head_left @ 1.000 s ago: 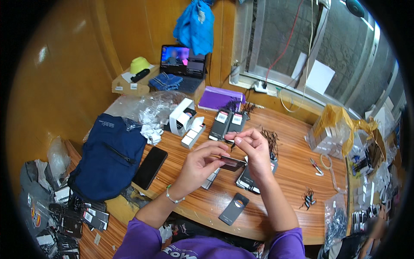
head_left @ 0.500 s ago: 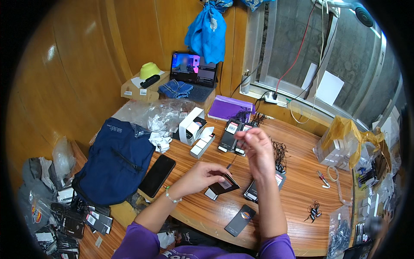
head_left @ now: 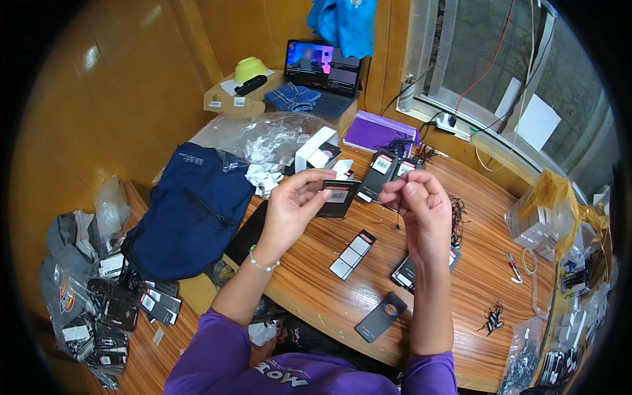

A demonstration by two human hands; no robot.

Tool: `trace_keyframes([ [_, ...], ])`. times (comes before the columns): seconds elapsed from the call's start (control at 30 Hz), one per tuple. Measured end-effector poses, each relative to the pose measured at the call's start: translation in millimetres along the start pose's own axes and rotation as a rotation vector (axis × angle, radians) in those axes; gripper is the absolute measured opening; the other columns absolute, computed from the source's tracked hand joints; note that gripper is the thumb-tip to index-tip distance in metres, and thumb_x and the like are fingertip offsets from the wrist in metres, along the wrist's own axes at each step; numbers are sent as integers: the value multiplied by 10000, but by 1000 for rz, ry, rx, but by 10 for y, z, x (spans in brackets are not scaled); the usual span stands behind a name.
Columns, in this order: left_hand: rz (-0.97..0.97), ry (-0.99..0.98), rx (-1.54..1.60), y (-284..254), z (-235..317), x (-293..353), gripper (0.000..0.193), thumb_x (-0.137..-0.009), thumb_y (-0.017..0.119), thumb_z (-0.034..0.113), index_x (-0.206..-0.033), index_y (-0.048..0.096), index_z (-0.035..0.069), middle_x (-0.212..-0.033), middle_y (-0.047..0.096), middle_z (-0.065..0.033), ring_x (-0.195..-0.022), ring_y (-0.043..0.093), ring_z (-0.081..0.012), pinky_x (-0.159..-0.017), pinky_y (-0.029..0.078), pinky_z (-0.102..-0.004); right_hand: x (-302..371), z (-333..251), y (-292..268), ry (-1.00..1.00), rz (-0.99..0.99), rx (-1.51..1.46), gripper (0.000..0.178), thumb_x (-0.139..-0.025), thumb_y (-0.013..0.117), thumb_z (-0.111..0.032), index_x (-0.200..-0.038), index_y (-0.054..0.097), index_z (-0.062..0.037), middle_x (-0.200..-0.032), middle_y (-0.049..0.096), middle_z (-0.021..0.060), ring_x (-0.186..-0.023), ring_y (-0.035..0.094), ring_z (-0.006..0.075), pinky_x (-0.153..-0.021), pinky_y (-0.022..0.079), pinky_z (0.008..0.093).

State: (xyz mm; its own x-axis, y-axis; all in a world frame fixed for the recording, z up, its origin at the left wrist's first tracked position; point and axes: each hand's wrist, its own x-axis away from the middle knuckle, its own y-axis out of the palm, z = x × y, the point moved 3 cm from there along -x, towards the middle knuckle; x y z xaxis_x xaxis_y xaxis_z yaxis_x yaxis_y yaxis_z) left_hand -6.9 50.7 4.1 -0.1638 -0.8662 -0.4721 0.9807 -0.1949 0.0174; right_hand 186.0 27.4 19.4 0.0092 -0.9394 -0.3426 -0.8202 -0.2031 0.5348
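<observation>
One black tag [head_left: 338, 209] stands raised above the wooden surface [head_left: 316, 289], held in the grip of the left hand [head_left: 293, 205]. Right hand [head_left: 426, 209]: grip narrow, pinching a thin dark cord [head_left: 398, 216]. A white-labelled strip [head_left: 353, 255] lies below.

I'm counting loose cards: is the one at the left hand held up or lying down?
Held up: the left hand pinches the black card between thumb and fingers, above the table, its pale label showing.

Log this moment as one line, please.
left hand: holds black tag | right hand: pinches dark cord | on table: black card, label strip
</observation>
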Motion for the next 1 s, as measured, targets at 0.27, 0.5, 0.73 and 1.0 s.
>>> trace_keyframes([
  [0.27,62,9,-63,20,23,49,202,-794,570,-64,-995,566,-49,-948,601,-83,-851,591,-119,-747,489,-228,85,241,214,-120,-48,747,84,-851,545,-59,-847,531,23,-692,591,91,-611,561,111,-540,434,237],
  [0.5,68,14,-68,61,33,72,198,-789,582,-53,-987,572,-47,-957,598,-83,-845,590,-117,-732,492,-221,100,331,270,-271,-57,918,96,-799,579,-50,-804,533,35,-683,581,133,-590,579,196,-534,443,281],
  [0.73,43,-24,-106,120,66,113,208,-770,612,-52,-974,575,-44,-946,605,-89,-884,591,-124,-741,484,-228,119,302,274,-375,2,967,89,-753,602,-28,-741,537,32,-642,572,136,-553,572,202,-511,447,295],
  [1.0,30,-76,-79,167,48,154,205,-770,616,-41,-972,580,-48,-929,611,-90,-829,611,-128,-710,497,-219,103,330,235,-391,5,1001,80,-742,603,-21,-730,538,26,-621,569,126,-529,565,198,-488,440,288],
])
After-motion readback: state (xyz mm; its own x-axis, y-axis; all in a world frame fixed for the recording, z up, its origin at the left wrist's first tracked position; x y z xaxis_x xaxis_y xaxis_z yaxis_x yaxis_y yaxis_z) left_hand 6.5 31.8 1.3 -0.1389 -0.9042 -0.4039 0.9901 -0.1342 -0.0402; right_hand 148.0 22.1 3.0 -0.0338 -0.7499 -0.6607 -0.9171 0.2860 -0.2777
